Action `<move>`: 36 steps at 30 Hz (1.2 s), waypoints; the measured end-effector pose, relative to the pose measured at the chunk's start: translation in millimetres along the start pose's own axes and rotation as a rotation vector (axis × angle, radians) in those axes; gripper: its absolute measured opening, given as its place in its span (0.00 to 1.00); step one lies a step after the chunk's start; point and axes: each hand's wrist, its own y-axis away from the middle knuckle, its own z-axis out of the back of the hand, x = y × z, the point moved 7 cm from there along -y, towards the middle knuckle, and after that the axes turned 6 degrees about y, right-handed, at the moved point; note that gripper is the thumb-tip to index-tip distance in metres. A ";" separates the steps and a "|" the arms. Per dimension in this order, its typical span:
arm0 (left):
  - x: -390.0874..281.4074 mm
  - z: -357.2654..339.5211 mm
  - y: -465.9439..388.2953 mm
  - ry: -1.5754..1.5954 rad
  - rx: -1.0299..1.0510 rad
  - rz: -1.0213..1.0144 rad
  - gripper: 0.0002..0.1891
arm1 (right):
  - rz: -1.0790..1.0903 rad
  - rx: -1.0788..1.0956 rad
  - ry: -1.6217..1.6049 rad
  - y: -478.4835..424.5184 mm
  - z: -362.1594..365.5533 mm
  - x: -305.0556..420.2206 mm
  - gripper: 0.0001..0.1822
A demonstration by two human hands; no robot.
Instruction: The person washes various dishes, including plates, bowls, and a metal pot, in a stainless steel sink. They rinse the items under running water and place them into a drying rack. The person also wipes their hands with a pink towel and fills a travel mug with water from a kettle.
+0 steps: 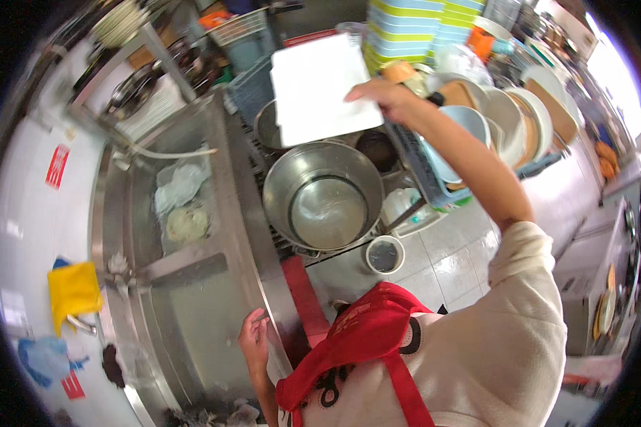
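Observation:
My right hand (390,100) grips the right edge of a flat white rectangular panel (323,88). What the panel is made of, and whether it is one sheet or several, I cannot tell. It is held out in front of me, beyond a large steel pot (278,200) with shallow cloudy liquid at its bottom. A smaller pot (263,125) is partly hidden behind the panel's left side. My left hand (255,335) hangs by the front rim of the steel sink (235,197), fingers a little apart and nothing in them.
Cloudy water fills the near basin (197,320). A plastic bag (180,184) lies in the far one. To the right, a blue crate (443,198) holds tubs and boards. A white bucket (400,259) of dark liquid stands below. Striped containers (406,26) are stacked behind.

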 end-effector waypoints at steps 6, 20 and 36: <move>-16.7 -99.2 -38.6 -0.065 0.240 -0.045 0.13 | -0.033 -0.550 0.425 185.2 268.0 53.3 0.21; -59.6 -346.5 -53.6 -0.214 0.367 -0.054 0.14 | -0.517 -1.356 1.270 423.0 649.7 -25.8 0.21; -58.9 -402.3 -71.5 -0.612 0.431 0.058 0.15 | -0.503 -1.566 0.857 580.5 755.9 -112.4 0.17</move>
